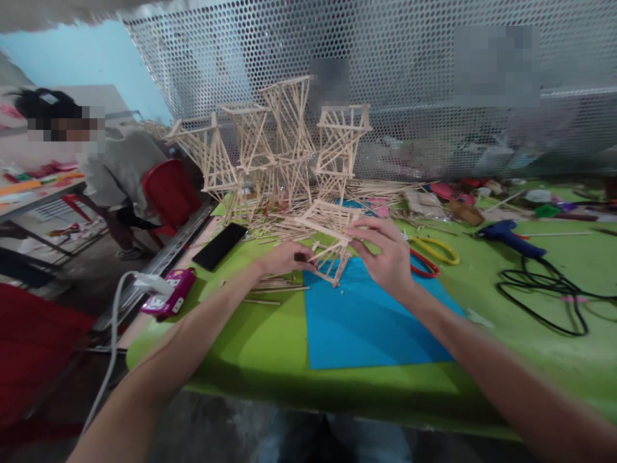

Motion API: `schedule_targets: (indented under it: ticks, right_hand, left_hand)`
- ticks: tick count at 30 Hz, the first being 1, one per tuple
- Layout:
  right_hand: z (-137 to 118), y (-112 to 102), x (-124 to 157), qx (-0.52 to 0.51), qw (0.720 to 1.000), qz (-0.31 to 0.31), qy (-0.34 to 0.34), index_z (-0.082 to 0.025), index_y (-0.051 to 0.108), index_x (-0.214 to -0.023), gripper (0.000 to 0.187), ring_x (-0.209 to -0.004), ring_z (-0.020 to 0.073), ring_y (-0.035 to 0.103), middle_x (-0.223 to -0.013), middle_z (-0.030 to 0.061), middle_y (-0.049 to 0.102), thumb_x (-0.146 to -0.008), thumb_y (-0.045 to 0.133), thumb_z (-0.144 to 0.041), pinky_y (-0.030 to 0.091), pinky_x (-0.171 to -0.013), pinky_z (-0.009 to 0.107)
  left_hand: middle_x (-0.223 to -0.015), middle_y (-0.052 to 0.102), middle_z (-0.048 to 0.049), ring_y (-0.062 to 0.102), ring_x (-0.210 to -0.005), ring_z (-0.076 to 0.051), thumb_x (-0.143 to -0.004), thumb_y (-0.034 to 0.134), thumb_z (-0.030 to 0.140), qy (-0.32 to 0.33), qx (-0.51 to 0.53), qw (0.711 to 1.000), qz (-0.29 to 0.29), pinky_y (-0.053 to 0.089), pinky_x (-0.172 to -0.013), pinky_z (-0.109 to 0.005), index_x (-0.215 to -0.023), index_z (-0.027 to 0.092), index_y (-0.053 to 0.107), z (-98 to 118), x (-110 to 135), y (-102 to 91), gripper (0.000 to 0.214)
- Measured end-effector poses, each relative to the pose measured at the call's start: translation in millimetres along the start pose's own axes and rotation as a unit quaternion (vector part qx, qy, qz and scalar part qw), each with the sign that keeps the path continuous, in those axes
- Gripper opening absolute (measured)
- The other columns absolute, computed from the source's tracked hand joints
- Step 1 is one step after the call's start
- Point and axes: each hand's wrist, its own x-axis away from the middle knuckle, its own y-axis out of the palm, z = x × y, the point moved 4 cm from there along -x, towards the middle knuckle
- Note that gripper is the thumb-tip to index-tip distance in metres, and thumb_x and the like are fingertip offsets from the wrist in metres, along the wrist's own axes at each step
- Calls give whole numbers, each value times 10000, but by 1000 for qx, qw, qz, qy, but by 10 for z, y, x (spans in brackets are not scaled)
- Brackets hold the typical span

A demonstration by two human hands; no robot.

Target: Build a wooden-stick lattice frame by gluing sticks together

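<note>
A small frame of thin wooden sticks point(324, 218) stands tilted over a blue sheet point(366, 334) on the green tabletop. My right hand point(383, 254) is closed on the frame's right side, thumb and fingers pinching it near the middle joint. At the lower left of the frame is my left hand point(286, 259), its fingers drawn together around the end of a stick. A small dark patch shows at those fingertips, too blurred to name. Behind both hands rise several taller stick towers point(289, 128), narrow at the waist.
Loose sticks point(274, 286) lie left of the sheet. Around it are a black phone point(220, 247), a purple power strip point(176, 292), yellow-handled scissors point(436, 249), and a blue glue gun point(511, 238) with black cord. A perforated metal panel point(409, 64) stands behind. A person sits at left.
</note>
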Motion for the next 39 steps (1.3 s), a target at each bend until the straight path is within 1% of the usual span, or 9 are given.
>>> schedule_targets:
  ticks: [4, 7, 14, 17, 21, 27, 32, 35, 39]
  right_hand:
    - [11, 10, 6, -3, 1000, -4, 6, -330, 797, -1166, 256, -1110, 272, 714, -1167, 55, 761, -971, 706, -190, 574, -961, 490]
    - [19, 11, 5, -3, 1000, -8, 6, -318, 793, -1165, 251, -1114, 272, 710, -1168, 63, 754, -973, 697, -188, 576, -969, 492]
    - [-17, 6, -45, -14, 1000, -21, -5, -284, 771, -1159, 228, -1099, 265, 709, -1148, 93, 735, -1025, 614, -188, 592, -935, 444]
    - [-15, 1, -55, 2, 1000, -31, -6, -278, 769, -1163, 236, -1092, 258, 707, -1147, 86, 739, -1036, 595, -181, 581, -941, 442]
    - [8, -11, -54, 19, 999, -37, -9, -288, 777, -1162, 251, -1074, 251, 709, -1143, 81, 743, -1041, 584, -183, 573, -910, 433]
    - [28, 1, -89, 69, 995, -60, -33, -297, 757, -1135, 226, -1109, 249, 706, -1174, 62, 751, -1052, 573, -195, 533, -907, 412]
    - [67, 28, -119, 79, 992, -89, -37, -290, 735, -1122, 192, -1127, 243, 709, -1213, 54, 761, -1062, 566, -221, 509, -955, 411]
    - [77, 22, -114, 59, 994, -85, -34, -298, 743, -1132, 204, -1124, 244, 711, -1217, 48, 764, -1059, 568, -222, 518, -960, 418]
    - [60, 6, -84, 37, 996, -62, -43, -303, 754, -1155, 229, -1141, 245, 714, -1212, 42, 776, -1046, 587, -192, 528, -964, 422]
  left_hand:
    - [-993, 793, 12, 690, -892, -157, -952, 721, 534, 11, -5, 1000, -1, 451, -804, -240, -1010, 251, 803, 23, 3, -11, 300]
    - [-997, 798, 14, 692, -879, -155, -954, 722, 527, 7, -10, 1000, -5, 452, -788, -238, -1006, 259, 808, 39, 5, -20, 286]
    - [-1013, 806, 4, 700, -887, -155, -957, 719, 526, 4, -39, 999, -8, 454, -791, -233, -1029, 257, 822, 85, 6, -45, 297]
    - [-1010, 807, 6, 703, -886, -151, -957, 723, 518, 6, -43, 999, -4, 456, -800, -230, -1022, 256, 822, 93, 7, -51, 288]
    - [-1007, 811, 14, 707, -880, -150, -961, 725, 497, 5, -43, 999, -1, 458, -806, -234, -1016, 268, 823, 99, 10, -54, 255]
    - [-998, 814, 23, 712, -876, -143, -959, 733, 485, 10, -40, 999, 1, 462, -814, -226, -1007, 264, 821, 105, 15, -52, 243]
    - [-1023, 820, 16, 722, -899, -141, -955, 743, 471, 22, -23, 1000, 2, 469, -839, -215, -1024, 257, 820, 86, 11, -42, 238]
    - [-1029, 821, 20, 724, -903, -139, -948, 751, 478, 22, -13, 1000, 2, 473, -838, -210, -1024, 265, 822, 66, 7, -36, 237]
    - [-1030, 820, 19, 722, -897, -137, -952, 746, 482, 25, -21, 999, 6, 472, -835, -213, -1032, 267, 825, 56, 6, -32, 242]
